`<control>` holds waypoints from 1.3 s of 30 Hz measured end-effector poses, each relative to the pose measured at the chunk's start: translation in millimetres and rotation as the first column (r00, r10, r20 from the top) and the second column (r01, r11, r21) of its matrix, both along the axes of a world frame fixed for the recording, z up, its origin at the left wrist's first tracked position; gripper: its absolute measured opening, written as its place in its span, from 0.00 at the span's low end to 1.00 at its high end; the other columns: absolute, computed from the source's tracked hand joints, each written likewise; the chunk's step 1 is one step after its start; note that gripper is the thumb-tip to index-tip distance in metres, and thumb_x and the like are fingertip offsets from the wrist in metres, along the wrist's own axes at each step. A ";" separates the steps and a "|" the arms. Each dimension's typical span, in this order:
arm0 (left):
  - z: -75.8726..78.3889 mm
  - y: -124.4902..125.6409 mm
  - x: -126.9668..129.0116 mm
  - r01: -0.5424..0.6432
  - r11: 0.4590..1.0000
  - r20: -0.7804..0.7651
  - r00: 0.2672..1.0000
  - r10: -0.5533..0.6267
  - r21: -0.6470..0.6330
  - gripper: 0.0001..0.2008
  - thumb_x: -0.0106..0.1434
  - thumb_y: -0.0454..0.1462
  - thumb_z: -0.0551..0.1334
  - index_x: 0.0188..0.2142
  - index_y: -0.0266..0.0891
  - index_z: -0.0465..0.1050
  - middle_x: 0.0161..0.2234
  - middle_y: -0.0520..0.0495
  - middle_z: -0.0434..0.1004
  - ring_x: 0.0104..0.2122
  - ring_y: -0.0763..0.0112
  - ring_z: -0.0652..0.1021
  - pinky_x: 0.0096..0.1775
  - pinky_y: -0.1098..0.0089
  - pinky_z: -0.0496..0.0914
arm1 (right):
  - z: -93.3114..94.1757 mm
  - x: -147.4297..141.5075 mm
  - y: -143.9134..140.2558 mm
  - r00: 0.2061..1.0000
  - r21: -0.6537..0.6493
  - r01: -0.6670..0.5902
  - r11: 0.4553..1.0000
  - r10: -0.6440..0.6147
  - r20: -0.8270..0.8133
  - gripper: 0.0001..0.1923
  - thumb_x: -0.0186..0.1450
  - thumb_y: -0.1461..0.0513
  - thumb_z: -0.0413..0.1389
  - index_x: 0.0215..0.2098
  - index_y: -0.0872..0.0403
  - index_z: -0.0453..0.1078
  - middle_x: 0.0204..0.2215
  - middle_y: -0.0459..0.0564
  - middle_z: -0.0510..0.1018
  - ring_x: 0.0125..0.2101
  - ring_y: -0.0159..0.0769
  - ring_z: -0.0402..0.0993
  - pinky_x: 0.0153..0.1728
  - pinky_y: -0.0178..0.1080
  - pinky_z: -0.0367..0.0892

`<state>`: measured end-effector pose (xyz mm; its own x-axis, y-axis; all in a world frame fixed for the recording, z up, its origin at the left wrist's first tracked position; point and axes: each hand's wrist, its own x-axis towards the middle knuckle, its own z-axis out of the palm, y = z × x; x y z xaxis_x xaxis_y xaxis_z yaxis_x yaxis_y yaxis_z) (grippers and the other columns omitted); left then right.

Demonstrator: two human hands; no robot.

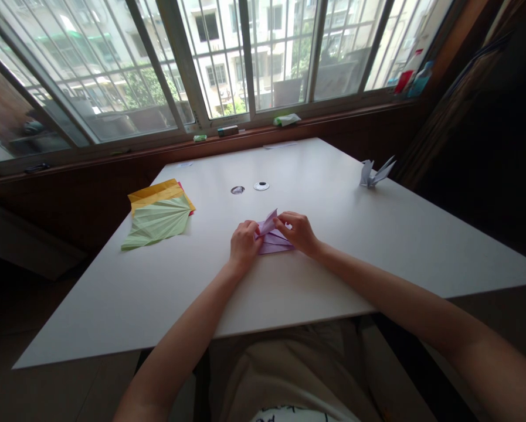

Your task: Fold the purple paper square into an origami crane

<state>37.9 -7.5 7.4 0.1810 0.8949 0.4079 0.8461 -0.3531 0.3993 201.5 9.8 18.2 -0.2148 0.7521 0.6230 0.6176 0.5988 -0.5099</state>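
Observation:
A partly folded sheet of purple origami paper (275, 241) lies on the white table in front of me, with one flap standing up from it. My left hand (245, 245) is closed on the left side of the paper, thumb and fingers pressed at the flap's base. Higher up, my right hand (298, 231) pinches the raised flap from the right between thumb and finger. The palm side of each hand and part of the paper's edges are hidden.
Creased green paper (157, 224) overlaps orange paper (159, 190) at the table's left. Two small round pieces, one a black-and-white disc (261, 186), lie beyond my hands. A grey folded paper crane (372, 176) stands near the right edge. Behind the white table (333, 287) is a barred window.

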 end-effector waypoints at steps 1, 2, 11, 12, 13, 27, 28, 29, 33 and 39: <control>-0.1 0.1 -0.1 0.000 1.000 0.001 1.000 0.000 -0.001 0.04 0.54 0.31 0.59 0.28 0.41 0.64 0.37 0.49 0.72 0.41 0.66 0.71 0.40 0.67 0.67 | 0.3 -0.1 -0.1 1.000 -0.003 -0.005 1.000 0.005 -0.007 0.17 0.63 0.59 0.47 0.17 0.54 0.59 0.17 0.44 0.63 0.20 0.28 0.58 0.25 0.33 0.54; -0.3 0.2 -0.2 -0.001 1.000 0.002 1.000 0.001 -0.002 0.04 0.54 0.31 0.59 0.28 0.41 0.64 0.37 0.49 0.72 0.41 0.66 0.71 0.40 0.67 0.67 | 0.7 -0.3 -0.4 1.000 -0.008 -0.010 1.000 0.010 -0.015 0.17 0.62 0.59 0.47 0.17 0.54 0.59 0.17 0.44 0.63 0.20 0.28 0.58 0.25 0.33 0.54; -0.5 0.9 0.2 -0.018 1.000 -0.005 1.000 0.018 -0.007 0.05 0.54 0.31 0.59 0.28 0.42 0.64 0.37 0.49 0.72 0.40 0.65 0.71 0.39 0.66 0.66 | 4.9 -1.5 -4.4 0.991 -0.046 -0.104 0.994 0.100 -0.089 0.17 0.62 0.58 0.47 0.17 0.54 0.60 0.17 0.44 0.63 0.20 0.27 0.58 0.24 0.32 0.55; -0.6 0.9 0.3 -0.021 1.000 -0.007 1.000 0.021 -0.011 0.05 0.54 0.31 0.59 0.29 0.42 0.64 0.37 0.49 0.72 0.40 0.65 0.71 0.39 0.66 0.66 | 4.7 -1.5 -4.4 0.990 -0.046 -0.109 0.993 0.104 -0.091 0.17 0.62 0.58 0.48 0.18 0.55 0.61 0.17 0.44 0.64 0.20 0.27 0.59 0.25 0.32 0.55; -0.8 1.0 0.4 -0.022 1.000 -0.011 1.000 0.022 -0.013 0.05 0.54 0.31 0.59 0.29 0.42 0.64 0.37 0.49 0.72 0.40 0.65 0.71 0.39 0.66 0.66 | 4.5 -1.4 -4.3 0.990 -0.044 -0.114 0.993 0.109 -0.093 0.17 0.62 0.58 0.48 0.18 0.55 0.61 0.17 0.44 0.64 0.20 0.27 0.59 0.25 0.32 0.55; -4.7 2.4 1.3 -0.052 0.999 -0.099 0.994 0.051 -0.004 0.03 0.57 0.35 0.59 0.30 0.40 0.65 0.34 0.49 0.72 0.36 0.68 0.71 0.36 0.70 0.64 | 0.6 0.0 -2.2 0.980 -0.024 -0.169 0.985 0.166 -0.112 0.17 0.64 0.57 0.48 0.20 0.56 0.66 0.19 0.46 0.69 0.22 0.28 0.62 0.26 0.32 0.57; -5.0 2.5 1.4 -0.053 0.999 -0.102 0.993 0.052 -0.002 0.03 0.57 0.35 0.59 0.31 0.40 0.65 0.34 0.49 0.72 0.36 0.68 0.71 0.36 0.70 0.63 | 0.5 -0.1 -2.1 0.980 -0.023 -0.169 0.985 0.165 -0.113 0.17 0.64 0.57 0.48 0.20 0.56 0.66 0.19 0.46 0.69 0.22 0.28 0.62 0.26 0.32 0.58; -5.1 2.5 1.4 -0.053 0.999 -0.105 0.993 0.053 0.000 0.03 0.57 0.35 0.59 0.31 0.40 0.65 0.34 0.49 0.72 0.36 0.68 0.71 0.36 0.70 0.63 | 0.3 -0.1 -2.0 0.980 -0.025 -0.170 0.985 0.166 -0.114 0.17 0.64 0.57 0.48 0.20 0.56 0.66 0.19 0.46 0.69 0.22 0.28 0.62 0.27 0.32 0.58; -5.0 2.6 1.4 -0.055 0.998 -0.114 0.992 0.055 0.001 0.03 0.58 0.37 0.58 0.31 0.40 0.65 0.34 0.49 0.72 0.36 0.68 0.71 0.36 0.70 0.63 | -0.5 -0.3 -1.8 0.982 -0.038 -0.159 0.987 0.154 -0.108 0.17 0.64 0.59 0.47 0.20 0.56 0.66 0.19 0.46 0.69 0.22 0.28 0.62 0.27 0.33 0.57; -3.3 1.7 2.2 -0.053 0.998 -0.118 0.992 0.049 -0.034 0.04 0.61 0.38 0.55 0.32 0.40 0.66 0.34 0.48 0.72 0.36 0.69 0.71 0.37 0.70 0.63 | -4.0 -1.1 0.4 0.990 -0.062 -0.130 0.990 0.127 -0.062 0.14 0.62 0.61 0.49 0.20 0.56 0.66 0.18 0.45 0.68 0.21 0.27 0.61 0.26 0.32 0.56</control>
